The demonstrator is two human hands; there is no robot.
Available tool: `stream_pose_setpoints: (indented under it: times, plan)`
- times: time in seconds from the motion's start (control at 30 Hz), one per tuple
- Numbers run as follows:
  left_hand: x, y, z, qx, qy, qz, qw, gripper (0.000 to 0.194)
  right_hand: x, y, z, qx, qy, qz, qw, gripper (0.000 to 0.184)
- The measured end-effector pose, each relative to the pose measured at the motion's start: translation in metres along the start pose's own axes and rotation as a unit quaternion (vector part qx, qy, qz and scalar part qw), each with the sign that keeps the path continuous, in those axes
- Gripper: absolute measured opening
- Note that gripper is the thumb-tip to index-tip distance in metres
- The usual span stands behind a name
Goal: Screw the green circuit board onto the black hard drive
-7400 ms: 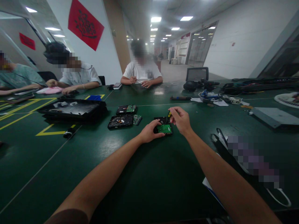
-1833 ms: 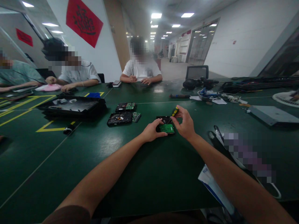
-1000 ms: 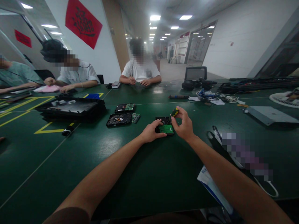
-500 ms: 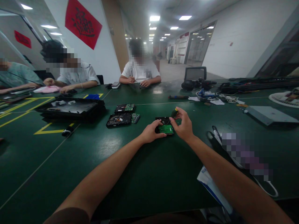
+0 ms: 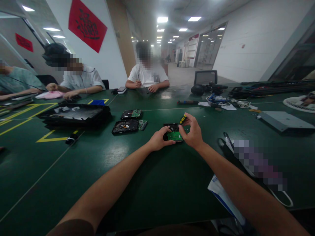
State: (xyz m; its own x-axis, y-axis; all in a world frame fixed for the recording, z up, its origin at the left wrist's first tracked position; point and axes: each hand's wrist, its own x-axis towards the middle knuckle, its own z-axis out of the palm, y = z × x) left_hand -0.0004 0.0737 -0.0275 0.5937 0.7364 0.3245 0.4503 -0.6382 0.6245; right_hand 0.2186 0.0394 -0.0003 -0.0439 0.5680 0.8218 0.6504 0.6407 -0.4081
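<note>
A hard drive (image 5: pixel 175 136) with a green circuit board lies flat on the dark green table, board side up. My left hand (image 5: pixel 161 139) grips its left side, thumb at the near edge and fingers at the far part. Over the drive's right side, my right hand (image 5: pixel 192 131) is closed on a screwdriver (image 5: pixel 182 119) with a black and yellow handle. The screwdriver stands tilted, its shaft pointing down at the drive; the tip is too small to make out. Left of these lie an opened hard drive (image 5: pixel 125 126), a loose circuit board (image 5: pixel 142 124) and another hard drive (image 5: pixel 131 114).
Black trays (image 5: pixel 76 113) stand at the left, near a small black cylinder (image 5: pixel 71 138). A grey metal box (image 5: pixel 286 120), a lanyard (image 5: pixel 228 141) and a blue-white packet (image 5: pixel 223 196) lie at the right. Two people (image 5: pixel 147 73) (image 5: pixel 83 78) work across the table; another sits far left.
The screwdriver handle has turned in my right hand, so its yellow patches now show. My left hand and the hard drive stay in place.
</note>
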Motion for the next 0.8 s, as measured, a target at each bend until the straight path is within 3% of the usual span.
stream_pose_setpoints:
  times: [0.23,0.5,0.8]
  plan:
    - [0.0,-0.002,0.001,-0.001,0.001,0.004,1.0,0.063,-0.002,0.004,0.003,0.006,0.008,0.012,1.0,0.064]
    - [-0.001,0.0,0.001,-0.005,0.012,0.009,1.0,0.062,0.006,-0.004,-0.003,-0.037,0.024,-0.04,0.998,0.065]
    - [0.0,0.0,0.001,-0.009,0.007,-0.003,1.0,0.062,0.004,-0.01,-0.002,0.044,0.021,0.009,0.999,0.064]
